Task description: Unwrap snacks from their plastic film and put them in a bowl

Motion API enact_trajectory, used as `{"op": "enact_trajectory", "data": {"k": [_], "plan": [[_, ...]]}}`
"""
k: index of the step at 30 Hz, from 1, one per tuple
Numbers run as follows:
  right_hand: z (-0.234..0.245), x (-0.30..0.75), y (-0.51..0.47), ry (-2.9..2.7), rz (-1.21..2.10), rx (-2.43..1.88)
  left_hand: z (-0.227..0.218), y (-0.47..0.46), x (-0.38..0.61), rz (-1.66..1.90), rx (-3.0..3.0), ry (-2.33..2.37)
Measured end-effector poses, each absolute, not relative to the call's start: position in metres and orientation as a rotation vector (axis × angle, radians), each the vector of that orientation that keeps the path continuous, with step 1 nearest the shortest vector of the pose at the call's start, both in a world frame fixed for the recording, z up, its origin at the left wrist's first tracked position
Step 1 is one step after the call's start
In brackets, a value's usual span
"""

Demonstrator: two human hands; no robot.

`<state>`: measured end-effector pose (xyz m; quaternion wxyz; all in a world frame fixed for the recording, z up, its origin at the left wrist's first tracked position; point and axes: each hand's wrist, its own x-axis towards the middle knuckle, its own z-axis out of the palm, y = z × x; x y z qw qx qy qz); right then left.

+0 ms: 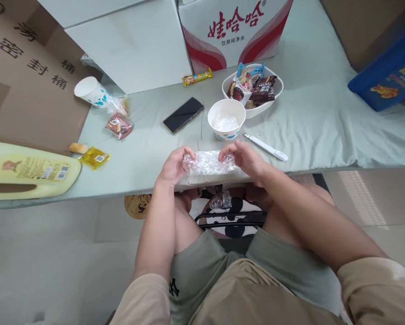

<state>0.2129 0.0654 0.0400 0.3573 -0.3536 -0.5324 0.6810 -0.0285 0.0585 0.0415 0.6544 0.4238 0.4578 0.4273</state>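
Observation:
A strip of crinkled clear plastic wrap (210,163) is stretched between my two hands at the table's front edge. My left hand (176,163) pinches its left end between thumb and fingers. At the other end, my right hand (244,159) grips it with curled fingers. Just beyond the wrap stands a white paper bowl (226,116) with blue print and some clear plastic inside. Right of the bowl lies a white box cutter or similar slim tool (266,146), close to my right hand but apart from it.
A white basket (278,85) holds packaged snacks. A phone (183,115), a yellow snack stick (197,77), a tipped paper cup (92,91) and a yellow packet (95,157) lie around. A yellow jug (29,169), cardboard boxes and a blue container (387,67) border the table.

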Motion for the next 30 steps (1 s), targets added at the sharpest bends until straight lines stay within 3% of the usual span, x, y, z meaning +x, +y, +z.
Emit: {"op": "enact_trajectory", "data": {"k": [6,11,14,18,23,30], "plan": [[0.037,0.213,0.058,-1.439,1.446,-1.316,0.033,0.065,-0.025,1.025,1.029,1.193],[0.036,0.215,0.048,-1.327,1.253,-1.317,0.024,0.063,-0.022,1.469,1.157,1.421],[0.037,0.213,0.040,-1.381,1.167,-1.252,0.023,0.052,-0.008,1.373,1.269,1.332],[0.035,0.204,0.031,-1.422,1.376,-1.034,0.028,0.046,0.014,1.081,1.244,1.075],[0.028,0.196,0.037,-1.296,1.618,-0.898,0.031,0.053,0.025,0.922,1.256,1.112],[0.023,0.205,0.047,-1.222,1.612,-1.001,0.020,0.079,0.000,1.566,0.761,1.355]]}}
